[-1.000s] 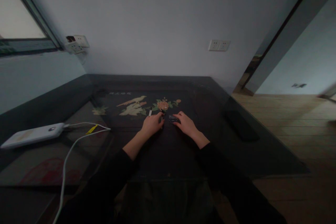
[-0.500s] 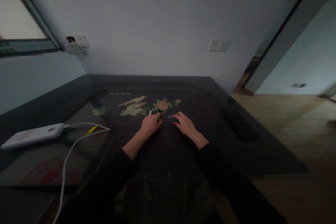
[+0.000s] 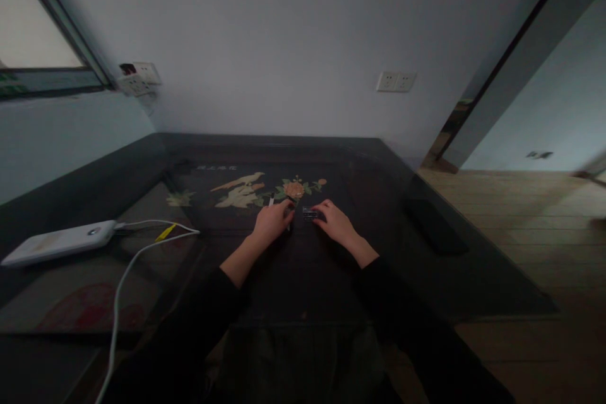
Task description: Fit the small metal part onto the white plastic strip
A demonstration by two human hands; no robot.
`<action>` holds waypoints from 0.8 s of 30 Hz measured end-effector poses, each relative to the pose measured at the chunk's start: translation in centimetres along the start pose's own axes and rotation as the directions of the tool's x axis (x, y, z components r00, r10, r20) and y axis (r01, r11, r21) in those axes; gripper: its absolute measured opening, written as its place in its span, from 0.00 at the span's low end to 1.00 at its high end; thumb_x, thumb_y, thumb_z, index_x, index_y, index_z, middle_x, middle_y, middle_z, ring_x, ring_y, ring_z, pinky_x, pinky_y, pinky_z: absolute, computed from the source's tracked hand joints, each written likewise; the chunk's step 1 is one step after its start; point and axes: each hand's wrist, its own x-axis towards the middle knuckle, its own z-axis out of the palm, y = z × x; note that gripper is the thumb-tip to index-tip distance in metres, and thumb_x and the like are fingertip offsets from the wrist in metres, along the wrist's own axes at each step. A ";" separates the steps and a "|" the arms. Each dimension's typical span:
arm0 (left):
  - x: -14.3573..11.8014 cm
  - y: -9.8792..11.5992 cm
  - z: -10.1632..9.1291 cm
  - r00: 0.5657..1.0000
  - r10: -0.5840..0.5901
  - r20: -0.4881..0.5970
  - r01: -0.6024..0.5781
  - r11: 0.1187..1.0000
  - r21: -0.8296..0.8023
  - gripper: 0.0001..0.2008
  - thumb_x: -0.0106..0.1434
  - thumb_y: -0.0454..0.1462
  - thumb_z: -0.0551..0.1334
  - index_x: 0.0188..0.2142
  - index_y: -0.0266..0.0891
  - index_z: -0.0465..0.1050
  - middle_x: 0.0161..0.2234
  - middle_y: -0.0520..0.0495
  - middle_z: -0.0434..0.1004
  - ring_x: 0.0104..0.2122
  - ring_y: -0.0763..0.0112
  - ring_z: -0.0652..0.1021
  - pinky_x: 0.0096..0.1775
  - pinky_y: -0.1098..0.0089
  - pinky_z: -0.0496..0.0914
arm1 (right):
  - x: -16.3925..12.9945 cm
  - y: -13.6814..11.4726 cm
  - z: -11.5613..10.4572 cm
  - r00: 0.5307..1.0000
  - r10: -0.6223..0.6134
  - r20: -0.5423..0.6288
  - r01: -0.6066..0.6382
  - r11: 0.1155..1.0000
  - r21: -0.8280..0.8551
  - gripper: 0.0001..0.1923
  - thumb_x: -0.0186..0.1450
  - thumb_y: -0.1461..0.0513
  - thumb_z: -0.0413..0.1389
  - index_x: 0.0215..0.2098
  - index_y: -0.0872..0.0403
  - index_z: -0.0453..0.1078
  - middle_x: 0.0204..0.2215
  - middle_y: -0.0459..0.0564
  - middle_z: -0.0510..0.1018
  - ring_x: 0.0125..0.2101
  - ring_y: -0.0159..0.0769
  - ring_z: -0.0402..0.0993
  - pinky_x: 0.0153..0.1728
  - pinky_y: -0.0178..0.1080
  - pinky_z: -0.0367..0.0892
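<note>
Pinching a small block (image 3: 310,213) between thumb and fingers, a person's right hand (image 3: 332,222) held it low over a dark table (image 3: 303,284); whether it touched the surface could not be told. The left hand (image 3: 272,219), at nine o'clock from the block, was closed around a slim dark piece (image 3: 287,209). The step in hand appeared to be close handling of two small items, one to each hand, with a narrow gap between them. Any next move seemed to call for a light, steady pinch and careful sight in the dim room.

The block looked short and roughly rectangular, dark with pale marks across its face, its three o'clock end hidden by the fingers. The dark piece was mostly covered by the left hand. At ten o'clock, just past the left knuckles, stood out a white stick (image 3: 271,200) with a dark tip; whether that hand also gripped it was unclear.

Farther out, a decorative flower (image 3: 293,189) showed at eleven o'clock and a bird (image 3: 243,181) at ten. A black slab (image 3: 435,227) lay at three. A white device (image 3: 59,243) rested at nine, its cable (image 3: 117,303) curving down toward eight beside a yellow tag (image 3: 165,233). A socket (image 3: 396,82) marked the wall (image 3: 274,57) at one.
</note>
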 end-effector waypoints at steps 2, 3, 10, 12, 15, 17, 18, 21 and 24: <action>-0.1 0.3 -0.2 0.999 0.015 -0.040 -0.016 0.999 -0.033 0.12 0.67 0.43 0.52 0.44 0.44 0.68 0.30 0.49 0.76 0.31 0.67 0.76 0.33 0.71 0.63 | -0.1 -0.1 -0.3 0.997 0.030 -0.073 -0.029 1.000 0.012 0.09 0.62 0.63 0.56 0.42 0.52 0.68 0.42 0.50 0.70 0.41 0.35 0.69 0.39 0.36 0.63; -0.3 0.5 -0.3 0.998 0.025 -0.059 -0.028 0.998 -0.053 0.11 0.66 0.43 0.52 0.42 0.43 0.68 0.29 0.49 0.75 0.30 0.67 0.75 0.32 0.71 0.63 | -0.2 -0.2 -0.4 0.992 0.048 -0.118 -0.046 0.999 0.018 0.05 0.61 0.64 0.56 0.38 0.53 0.67 0.39 0.49 0.70 0.38 0.35 0.69 0.37 0.36 0.62; -4.3 2.6 0.6 0.921 0.390 0.017 -0.385 0.916 -0.113 0.09 0.64 0.36 0.52 0.27 0.40 0.64 0.29 0.49 0.72 0.30 0.71 0.72 0.32 0.72 0.62 | -2.8 -1.5 0.3 0.991 -0.045 -0.128 0.038 0.997 -0.062 0.11 0.63 0.66 0.49 0.22 0.53 0.59 0.23 0.45 0.68 0.25 0.32 0.62 0.28 0.34 0.51; -5.3 2.9 0.9 0.828 0.548 0.118 -0.538 0.836 -0.105 0.07 0.62 0.33 0.53 0.28 0.40 0.66 0.29 0.48 0.73 0.31 0.71 0.73 0.32 0.72 0.62 | -3.9 -1.6 0.6 0.991 -0.131 -0.019 0.128 0.983 -0.128 0.12 0.63 0.68 0.48 0.22 0.53 0.61 0.23 0.46 0.71 0.26 0.32 0.64 0.28 0.35 0.51; -5.9 3.0 1.0 0.714 0.668 0.209 -0.660 0.742 -0.115 0.06 0.62 0.33 0.54 0.30 0.40 0.69 0.29 0.48 0.75 0.30 0.71 0.74 0.31 0.72 0.61 | -5.3 -1.7 0.7 0.941 -0.293 0.171 0.323 0.927 -0.189 0.09 0.63 0.69 0.48 0.27 0.54 0.67 0.28 0.49 0.76 0.29 0.35 0.69 0.30 0.35 0.54; -5.8 2.9 0.9 0.708 0.673 0.216 -0.662 0.738 -0.129 0.07 0.62 0.33 0.54 0.30 0.40 0.69 0.28 0.48 0.75 0.28 0.71 0.73 0.29 0.72 0.60 | -5.7 -1.8 0.6 0.913 -0.334 0.235 0.383 0.901 -0.206 0.08 0.63 0.68 0.49 0.30 0.54 0.69 0.31 0.51 0.78 0.32 0.36 0.71 0.32 0.36 0.56; -5.8 2.9 0.8 0.714 0.668 0.211 -0.654 0.744 -0.140 0.07 0.62 0.33 0.54 0.29 0.40 0.69 0.28 0.48 0.75 0.27 0.72 0.73 0.28 0.72 0.59 | -5.8 -1.8 0.5 0.911 -0.329 0.248 0.383 0.899 -0.213 0.08 0.63 0.68 0.49 0.31 0.55 0.69 0.31 0.51 0.79 0.32 0.37 0.72 0.33 0.36 0.56; -5.7 3.0 0.6 0.738 0.650 0.181 -0.625 0.760 -0.177 0.07 0.60 0.32 0.55 0.26 0.39 0.66 0.24 0.50 0.72 0.24 0.74 0.70 0.27 0.73 0.57 | -5.7 -2.1 0.3 0.925 -0.279 0.259 0.338 0.914 -0.223 0.08 0.64 0.67 0.49 0.31 0.55 0.70 0.31 0.52 0.79 0.33 0.37 0.73 0.32 0.36 0.56; -5.8 3.3 0.6 0.752 0.636 0.170 -0.608 0.770 -0.192 0.07 0.58 0.31 0.56 0.24 0.39 0.64 0.22 0.52 0.69 0.22 0.75 0.68 0.26 0.73 0.56 | -5.5 -2.3 0.3 0.931 -0.251 0.264 0.311 0.925 -0.219 0.08 0.64 0.67 0.50 0.30 0.55 0.70 0.31 0.51 0.79 0.32 0.36 0.74 0.31 0.35 0.55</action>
